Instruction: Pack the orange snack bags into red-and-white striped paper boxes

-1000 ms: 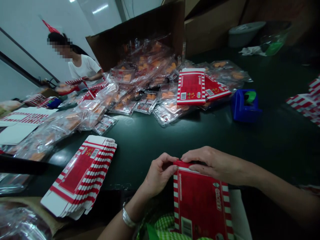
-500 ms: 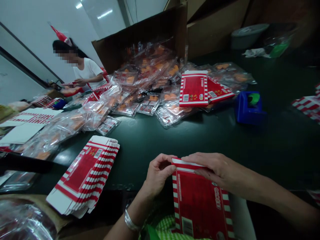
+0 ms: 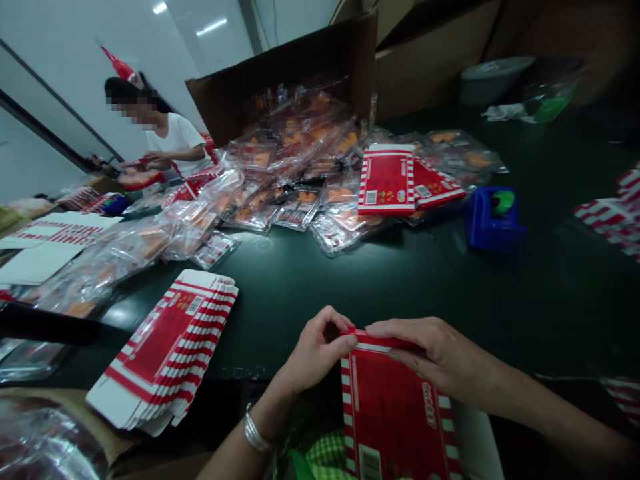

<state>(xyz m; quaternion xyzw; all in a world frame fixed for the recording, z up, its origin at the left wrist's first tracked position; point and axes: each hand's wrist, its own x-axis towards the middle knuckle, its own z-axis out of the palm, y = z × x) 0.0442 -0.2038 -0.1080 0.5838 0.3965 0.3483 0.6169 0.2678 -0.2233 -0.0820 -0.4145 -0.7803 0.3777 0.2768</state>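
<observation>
From my head view, my left hand [image 3: 317, 350] and right hand [image 3: 430, 353] are curled closed, pinching the top edge of a red-and-white striped carton [image 3: 395, 417], which stands at 6 o'clock in front of me. A stack of flat cartons [image 3: 170, 350] lies at 8 o'clock on the worktop [image 3: 400, 293]. At 12 o'clock, a large heap of unboxed blister packs [image 3: 280, 177] remains, with a red carton [image 3: 386, 180] on top.

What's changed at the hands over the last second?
The red-and-white striped cardboard carton has shifted slightly down and left in view, its top end flap bending under the fingers. The left hand and right hand keep hold of that flap; nothing was let go. The flattened carton stack stayed on the dark table.
</observation>
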